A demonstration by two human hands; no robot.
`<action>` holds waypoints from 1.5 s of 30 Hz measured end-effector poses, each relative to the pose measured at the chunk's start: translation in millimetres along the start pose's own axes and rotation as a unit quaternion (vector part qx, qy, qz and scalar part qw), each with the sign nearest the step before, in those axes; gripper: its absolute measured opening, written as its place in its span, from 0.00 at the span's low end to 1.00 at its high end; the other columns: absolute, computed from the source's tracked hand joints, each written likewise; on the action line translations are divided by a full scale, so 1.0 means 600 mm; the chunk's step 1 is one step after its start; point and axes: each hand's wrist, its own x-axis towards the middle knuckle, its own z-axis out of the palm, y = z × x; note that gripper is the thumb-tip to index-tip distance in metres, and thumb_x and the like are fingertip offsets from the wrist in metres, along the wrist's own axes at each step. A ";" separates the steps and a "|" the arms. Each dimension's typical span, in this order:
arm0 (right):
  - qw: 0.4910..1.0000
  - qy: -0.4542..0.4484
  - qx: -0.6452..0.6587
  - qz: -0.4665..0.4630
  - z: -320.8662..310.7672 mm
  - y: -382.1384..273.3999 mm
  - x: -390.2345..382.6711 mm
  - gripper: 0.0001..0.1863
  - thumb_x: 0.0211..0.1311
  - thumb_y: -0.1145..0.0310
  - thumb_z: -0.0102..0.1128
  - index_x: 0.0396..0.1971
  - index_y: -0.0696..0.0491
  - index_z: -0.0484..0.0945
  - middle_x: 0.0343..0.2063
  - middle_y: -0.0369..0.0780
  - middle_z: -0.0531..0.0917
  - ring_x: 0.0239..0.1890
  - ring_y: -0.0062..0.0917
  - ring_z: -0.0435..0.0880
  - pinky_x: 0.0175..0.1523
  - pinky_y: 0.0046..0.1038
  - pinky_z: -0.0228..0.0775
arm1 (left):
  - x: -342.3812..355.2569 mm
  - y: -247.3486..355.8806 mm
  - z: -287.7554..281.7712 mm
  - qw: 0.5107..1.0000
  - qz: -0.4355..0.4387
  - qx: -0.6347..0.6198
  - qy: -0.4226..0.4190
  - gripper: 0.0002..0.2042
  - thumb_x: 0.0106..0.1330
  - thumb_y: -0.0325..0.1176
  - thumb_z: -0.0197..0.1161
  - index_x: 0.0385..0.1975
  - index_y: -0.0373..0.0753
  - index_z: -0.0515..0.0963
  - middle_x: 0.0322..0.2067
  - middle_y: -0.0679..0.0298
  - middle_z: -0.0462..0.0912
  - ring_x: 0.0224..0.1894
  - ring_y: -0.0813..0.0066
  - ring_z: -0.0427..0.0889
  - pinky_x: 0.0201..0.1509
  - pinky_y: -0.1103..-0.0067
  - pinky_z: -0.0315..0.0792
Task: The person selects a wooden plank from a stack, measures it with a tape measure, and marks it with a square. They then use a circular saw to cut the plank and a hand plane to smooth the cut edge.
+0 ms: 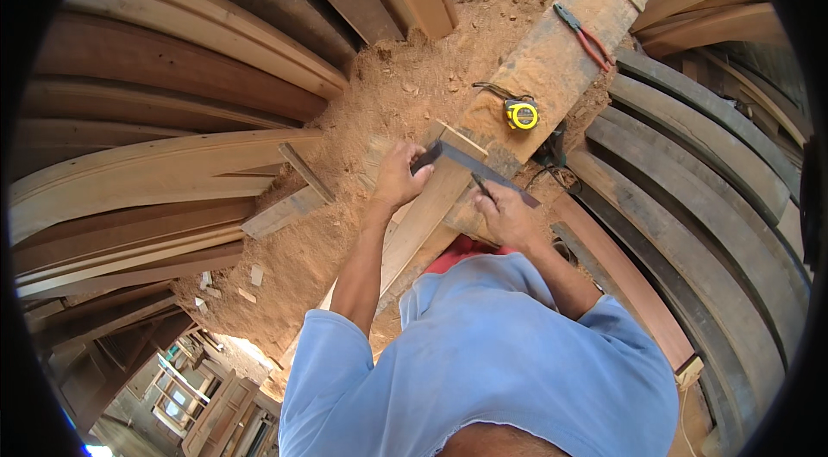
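Observation:
A pale wooden board runs from beside my body up to the middle of the view. Across its far end lies a dark try square, its thick stock at the left and its blade reaching right. My left hand grips the stock, thumb and fingers round it. In my right hand is a slim dark marking tool, perhaps a pencil, its tip close to the blade's edge. A thin wood strip lies just beyond the square.
A yellow tape measure and red-handled pliers rest on a dusty plank bench. Sawdust covers the ground. Stacked boards crowd the left, and more dark planks line the right. Small offcuts lie at lower left.

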 end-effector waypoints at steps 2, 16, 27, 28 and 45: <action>0.999 0.033 0.034 -0.022 0.035 0.020 -0.014 0.10 0.68 0.67 0.61 0.38 0.59 0.80 0.30 0.42 0.83 0.34 0.30 0.82 0.42 0.30 0.73 | -0.006 0.040 -0.017 0.996 0.010 -0.059 -0.063 0.11 0.57 0.28 0.70 0.40 0.37 0.82 0.34 0.57 0.81 0.35 0.65 0.81 0.41 0.71 0.76; 0.913 0.384 0.133 0.021 -0.043 0.014 -0.088 0.12 0.72 0.64 0.61 0.44 0.58 0.82 0.27 0.31 0.78 0.29 0.14 0.74 0.35 0.23 0.68 | -0.093 0.129 0.073 0.990 0.071 0.096 0.075 0.40 0.57 0.42 0.73 0.70 0.38 0.64 0.64 0.44 0.66 0.66 0.44 0.64 0.70 0.53 0.56; 0.942 0.258 0.211 0.030 -0.004 0.138 0.054 0.07 0.63 0.72 0.65 0.37 0.59 0.83 0.25 0.32 0.81 0.28 0.14 0.76 0.36 0.25 0.71 | -0.090 -0.014 0.117 0.951 -0.006 0.269 0.153 0.38 0.64 0.47 0.61 0.71 0.34 0.59 0.64 0.43 0.67 0.61 0.40 0.67 0.65 0.50 0.59; 0.933 0.242 0.264 0.025 0.008 0.140 0.068 0.07 0.62 0.72 0.65 0.36 0.59 0.83 0.25 0.31 0.81 0.28 0.14 0.76 0.36 0.25 0.71 | -0.088 -0.017 0.116 0.949 0.008 0.270 0.163 0.38 0.64 0.46 0.61 0.71 0.34 0.59 0.63 0.43 0.68 0.60 0.41 0.67 0.65 0.50 0.59; 0.951 0.208 0.224 0.039 0.044 0.166 0.105 0.08 0.63 0.73 0.63 0.38 0.61 0.84 0.26 0.30 0.81 0.28 0.14 0.74 0.35 0.25 0.70 | -0.085 -0.013 0.125 0.938 -0.006 0.305 0.166 0.39 0.62 0.47 0.61 0.71 0.36 0.57 0.63 0.43 0.67 0.59 0.41 0.68 0.62 0.48 0.59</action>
